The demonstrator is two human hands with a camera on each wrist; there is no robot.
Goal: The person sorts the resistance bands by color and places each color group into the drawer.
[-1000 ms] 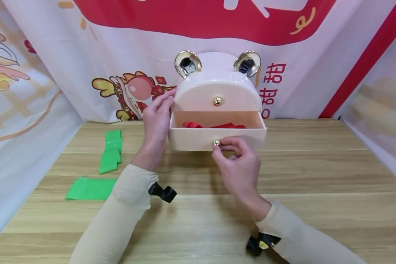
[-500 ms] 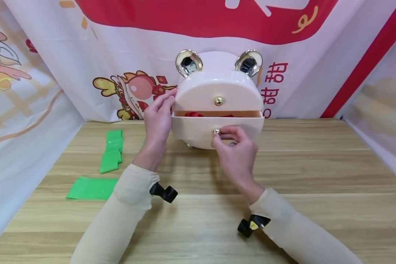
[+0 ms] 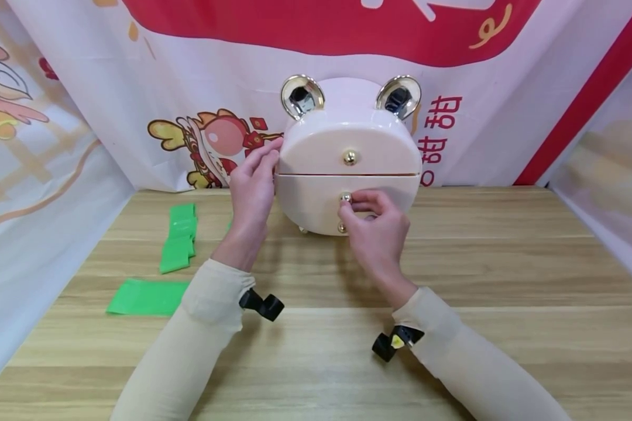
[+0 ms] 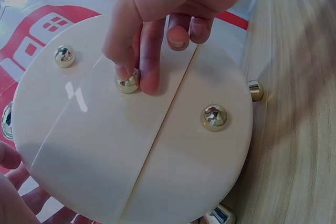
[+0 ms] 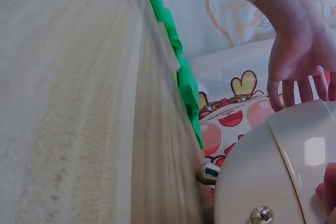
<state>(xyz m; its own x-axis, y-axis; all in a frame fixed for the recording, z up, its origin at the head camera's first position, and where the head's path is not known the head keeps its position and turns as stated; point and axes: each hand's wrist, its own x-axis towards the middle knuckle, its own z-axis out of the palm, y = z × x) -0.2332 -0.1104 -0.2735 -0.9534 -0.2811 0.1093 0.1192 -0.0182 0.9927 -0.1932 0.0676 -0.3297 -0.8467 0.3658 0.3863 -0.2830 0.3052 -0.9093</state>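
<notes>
A round cream drawer box (image 3: 316, 137) with gold-rimmed ears stands at the back of the table, its drawers fitted with gold knobs. My right hand (image 3: 376, 234) pinches the middle drawer's knob (image 4: 127, 83) between thumb and fingertips. That middle drawer (image 3: 308, 196) sits nearly flush with the front, a thin dark line showing along its top edge; its contents are hidden. My left hand (image 3: 253, 190) rests against the box's left side with fingers extended, as the right wrist view also shows. The bottom drawer's knob (image 4: 213, 117) and the top knob (image 3: 350, 157) are untouched.
Two green strips, one folded (image 3: 179, 237) and one flat (image 3: 147, 297), lie on the wooden table (image 3: 316, 362) left of my left arm. A printed white and red cloth (image 3: 216, 76) hangs directly behind the box.
My right hand has pushed the middle drawer inward by its knob, from well pulled out to nearly flush. The red pieces inside are now covered. My left hand has stayed at the box's side.
</notes>
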